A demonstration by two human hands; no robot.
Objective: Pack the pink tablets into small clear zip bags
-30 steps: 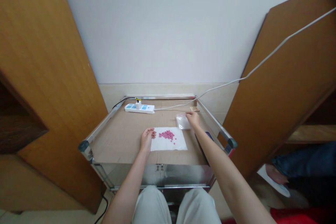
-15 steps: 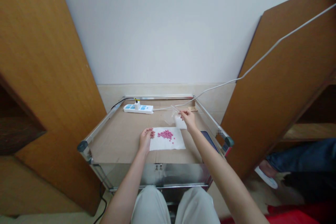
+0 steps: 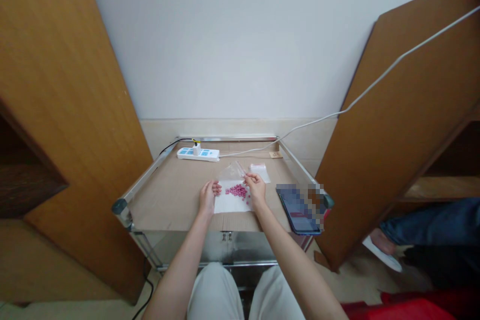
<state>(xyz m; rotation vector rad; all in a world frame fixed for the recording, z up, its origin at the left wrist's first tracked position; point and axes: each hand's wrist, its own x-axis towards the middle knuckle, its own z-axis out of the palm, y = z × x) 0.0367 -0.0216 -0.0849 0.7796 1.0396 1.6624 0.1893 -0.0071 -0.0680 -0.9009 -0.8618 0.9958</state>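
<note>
A pile of small pink tablets (image 3: 237, 191) lies on a white sheet of paper (image 3: 228, 203) on the brown top of a metal trolley (image 3: 170, 195). My right hand (image 3: 255, 185) pinches a small clear plastic bag (image 3: 231, 171) and holds it just above the tablets. My left hand (image 3: 208, 197) rests at the paper's left edge, its fingers curled with nothing plainly in them. A small stack of clear bags (image 3: 259, 171) lies behind the paper to the right.
A white power strip (image 3: 198, 154) with a plug and cables sits at the trolley's back. A phone (image 3: 299, 208) lies at the trolley's right edge. Wooden panels stand on both sides. Another person's leg and shoe (image 3: 382, 249) show at the lower right.
My right hand has lifted one clear bag off the stack at the back right and carried it left and nearer, over the tablets. The left hand has stayed put.
</note>
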